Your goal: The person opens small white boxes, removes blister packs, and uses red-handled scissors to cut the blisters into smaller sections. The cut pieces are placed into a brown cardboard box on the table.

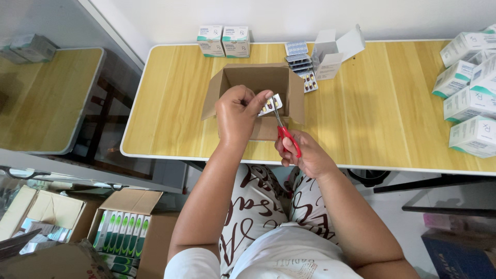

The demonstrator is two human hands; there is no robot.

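Your left hand is raised over the open brown cardboard box, fingers curled, thumb and forefinger pinching a small silver blister strip of dark capsules above the box's opening. Your right hand sits lower, near the table edge, closed through the red handles of the red-handled metal scissors; blades point up and meet the strip's lower edge. Box contents: can't tell, your left hand covers most of the inside. On the light wood-grain folding table: two white-and-teal cartons at the far edge, one opened white carton with a stack of blister sheets beside it, exact sheet count unclear. At least six more white-and-teal cartons piled at the right
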